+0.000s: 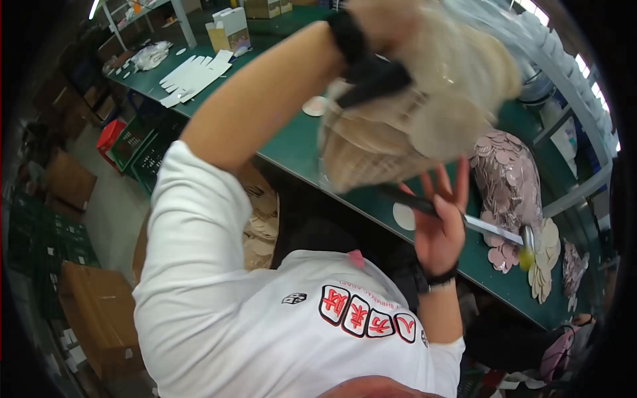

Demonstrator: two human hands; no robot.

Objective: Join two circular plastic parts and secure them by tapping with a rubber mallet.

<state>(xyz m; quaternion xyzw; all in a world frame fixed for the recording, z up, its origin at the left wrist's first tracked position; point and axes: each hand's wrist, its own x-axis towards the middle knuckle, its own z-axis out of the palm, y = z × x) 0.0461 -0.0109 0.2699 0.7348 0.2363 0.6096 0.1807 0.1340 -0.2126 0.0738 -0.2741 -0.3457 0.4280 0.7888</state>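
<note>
My left hand [387,23], blurred by motion, is raised at the top edge, closed on a clear plastic bag of beige round discs [391,142]. A black band is on that wrist, and a black strap-like piece hangs in front of the bag. Beneath the bag, my right hand [441,232] has its fingers stretched up near the bag's underside. Across its palm, under the thumb, lies a hammer [491,229] with a dark grip, silver shaft and yellow-faced head. A white disc [403,216] rests on the green table next to this hand.
On the green table [285,159], a clear bag of pinkish discs [507,176] stands at the right, beside loose beige discs [545,262] and a smaller bag [573,268]. White glove-shaped sheets [196,76] and a small box [229,30] lie far left. Cardboard boxes [99,318] stand on the floor.
</note>
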